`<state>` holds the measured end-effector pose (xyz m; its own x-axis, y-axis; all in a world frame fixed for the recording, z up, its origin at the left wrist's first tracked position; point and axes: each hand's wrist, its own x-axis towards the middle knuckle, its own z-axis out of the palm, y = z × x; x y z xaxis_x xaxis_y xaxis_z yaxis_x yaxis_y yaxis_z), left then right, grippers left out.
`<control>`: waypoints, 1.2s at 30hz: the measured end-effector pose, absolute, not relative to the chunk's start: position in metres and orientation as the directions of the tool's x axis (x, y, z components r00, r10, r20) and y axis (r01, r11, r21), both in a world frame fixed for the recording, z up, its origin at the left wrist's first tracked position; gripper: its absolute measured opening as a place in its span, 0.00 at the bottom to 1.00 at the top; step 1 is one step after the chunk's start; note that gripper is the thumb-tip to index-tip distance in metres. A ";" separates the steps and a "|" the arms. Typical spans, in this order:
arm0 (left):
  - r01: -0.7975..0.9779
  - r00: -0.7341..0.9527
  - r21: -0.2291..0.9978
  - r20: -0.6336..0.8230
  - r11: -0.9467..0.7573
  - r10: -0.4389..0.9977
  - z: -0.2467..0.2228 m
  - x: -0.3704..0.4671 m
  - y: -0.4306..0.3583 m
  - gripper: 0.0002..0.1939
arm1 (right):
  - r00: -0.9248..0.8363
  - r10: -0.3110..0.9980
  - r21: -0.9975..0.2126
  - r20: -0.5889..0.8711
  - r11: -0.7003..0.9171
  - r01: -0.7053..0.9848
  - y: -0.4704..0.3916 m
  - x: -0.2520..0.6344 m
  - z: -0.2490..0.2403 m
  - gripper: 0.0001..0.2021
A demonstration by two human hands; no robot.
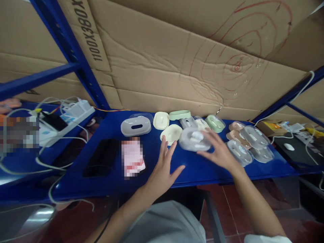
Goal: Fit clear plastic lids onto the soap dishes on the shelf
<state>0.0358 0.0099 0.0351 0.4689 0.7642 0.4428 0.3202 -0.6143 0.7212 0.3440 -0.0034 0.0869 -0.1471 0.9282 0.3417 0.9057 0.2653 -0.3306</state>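
My right hand (219, 150) has its thumb and fingers round the right end of a grey oval box with a clear cover (194, 139), which is blurred. My left hand (165, 165) is spread, palm over the blue shelf, and holds nothing. Its fingertips come near the front edge of a shallow cream oval dish (171, 134). Behind that dish lie a cream squarish dish (161, 120) and a green oval ring-like piece (179, 115). A grey oval piece with a dark slot (136, 126) stands farther left.
Several clear-covered oval boxes (239, 152) are piled to the right. A green covered box (215, 123) sits at the back. A pink blurred-out item (133, 158) and a black flat object (101, 158) lie left. Power strips and cables (78, 111) occupy the left side; blue posts frame the shelf.
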 end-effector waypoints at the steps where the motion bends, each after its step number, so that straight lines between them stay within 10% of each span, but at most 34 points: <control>1: 0.337 0.472 0.718 0.431 -0.609 0.769 0.036 0.036 0.007 0.45 | -0.046 0.918 -0.297 0.394 0.174 0.939 0.009 0.362 0.092 0.41; 7: 0.467 0.548 0.624 0.352 -0.626 0.759 0.018 0.029 -0.004 0.36 | 0.561 0.740 -0.321 0.370 -0.465 0.825 0.096 0.449 0.089 0.48; 14: 0.506 0.585 0.553 0.343 -0.661 0.735 0.009 0.030 0.002 0.32 | 0.601 0.729 -0.267 0.328 -0.538 0.799 0.107 0.456 0.073 0.51; 22: 0.662 0.542 0.377 0.357 -0.648 0.761 0.012 0.061 0.034 0.35 | 0.069 0.865 -0.117 0.497 -0.012 0.993 0.088 0.371 0.068 0.29; 36: 0.620 0.635 0.172 0.464 -0.765 0.618 0.011 0.013 0.005 0.10 | -0.049 0.913 -0.070 0.404 0.085 0.994 0.077 0.337 0.034 0.20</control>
